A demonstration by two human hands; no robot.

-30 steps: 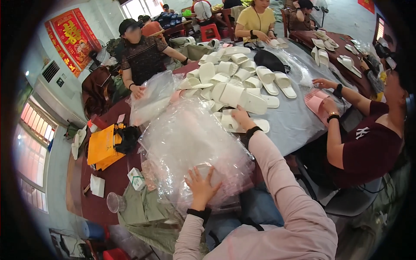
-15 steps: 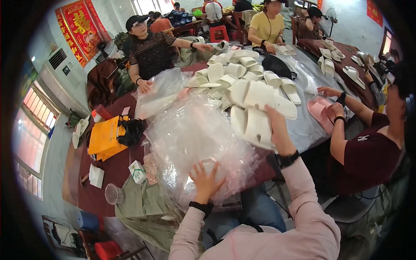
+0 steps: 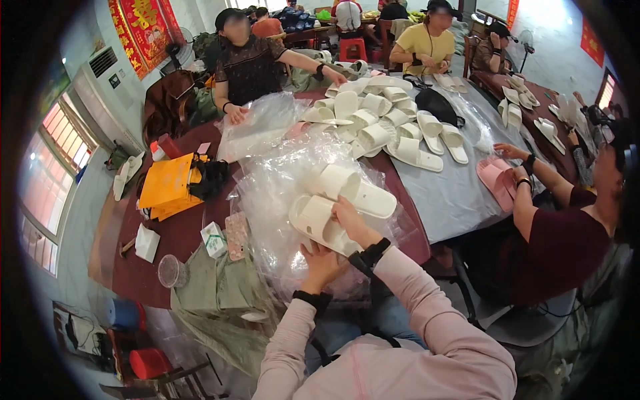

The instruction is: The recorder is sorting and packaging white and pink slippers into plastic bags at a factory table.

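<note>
My right hand (image 3: pixel 348 219) grips a pair of white slippers (image 3: pixel 333 200) held together above a heap of clear plastic bags (image 3: pixel 280 180) on the dark red table (image 3: pixel 183 233). My left hand (image 3: pixel 321 261) reaches up under the lower slipper and touches the plastic there; whether it holds a bag I cannot tell. Both wrists wear black bands below pink sleeves.
A pile of white slippers (image 3: pixel 380 120) lies at mid-table. An orange bag (image 3: pixel 167 187), small boxes and a clear cup (image 3: pixel 170 270) sit to the left. A person in maroon (image 3: pixel 553 227) handles pink slippers (image 3: pixel 497 180) on the right; other people sit across the table.
My right hand took a pair of white slippers from the pile and brought them back toward me, down to the plastic bags. My left hand stayed at the bags.
</note>
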